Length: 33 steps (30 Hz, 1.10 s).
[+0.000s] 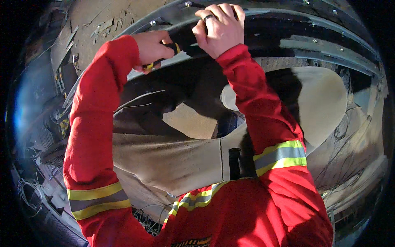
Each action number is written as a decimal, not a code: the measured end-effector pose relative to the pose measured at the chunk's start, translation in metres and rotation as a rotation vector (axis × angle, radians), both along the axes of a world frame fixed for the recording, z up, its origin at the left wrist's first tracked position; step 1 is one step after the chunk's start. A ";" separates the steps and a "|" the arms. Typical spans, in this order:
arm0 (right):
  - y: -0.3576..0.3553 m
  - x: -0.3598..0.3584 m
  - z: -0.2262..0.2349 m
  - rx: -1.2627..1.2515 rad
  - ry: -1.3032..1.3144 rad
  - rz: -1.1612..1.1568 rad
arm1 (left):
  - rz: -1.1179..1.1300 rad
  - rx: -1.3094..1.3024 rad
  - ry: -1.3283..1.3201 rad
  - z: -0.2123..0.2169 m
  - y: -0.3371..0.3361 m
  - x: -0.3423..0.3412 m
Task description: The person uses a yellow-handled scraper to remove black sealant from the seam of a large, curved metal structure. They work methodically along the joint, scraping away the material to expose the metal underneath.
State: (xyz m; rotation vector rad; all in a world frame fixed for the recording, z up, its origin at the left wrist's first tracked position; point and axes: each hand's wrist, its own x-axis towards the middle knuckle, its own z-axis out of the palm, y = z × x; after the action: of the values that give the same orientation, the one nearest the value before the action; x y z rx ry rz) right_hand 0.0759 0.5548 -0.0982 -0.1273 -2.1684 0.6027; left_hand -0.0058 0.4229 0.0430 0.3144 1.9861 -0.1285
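My left hand (154,47) is closed around a black and yellow handheld tool (177,49) that looks like a utility knife. A pale tip at its right end lies against a long black strip (187,35), which curves across the top of the view. Just to the right, my right hand (222,31), with a dark ring on one finger, has its fingers curled over the upper edge of that strip. The fingertips are partly hidden. Both arms reach forward in red sleeves with yellow and grey reflective bands.
Grey metal rails (329,57) with bolts (188,4) run along the strip. Nearer lies a beige sheet (177,160) with an opening, and a rounded beige panel (323,94) on the right. Coiled wire (31,197) and debris fill the left side.
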 end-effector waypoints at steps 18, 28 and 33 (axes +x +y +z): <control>-0.002 0.002 0.000 -0.012 -0.011 -0.011 | 0.065 0.055 -0.026 0.012 -0.013 0.003; 0.004 0.002 -0.001 -0.004 -0.056 -0.028 | 0.001 0.028 -0.022 0.013 -0.007 -0.003; 0.001 0.006 0.010 -0.070 -0.043 0.020 | 0.032 -0.001 -0.009 0.019 -0.004 0.012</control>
State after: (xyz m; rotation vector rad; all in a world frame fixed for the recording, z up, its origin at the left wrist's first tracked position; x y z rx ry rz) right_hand 0.0820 0.5560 -0.0878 -0.1575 -2.1933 0.6929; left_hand 0.0060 0.4187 0.0615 0.2825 1.9808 -0.1077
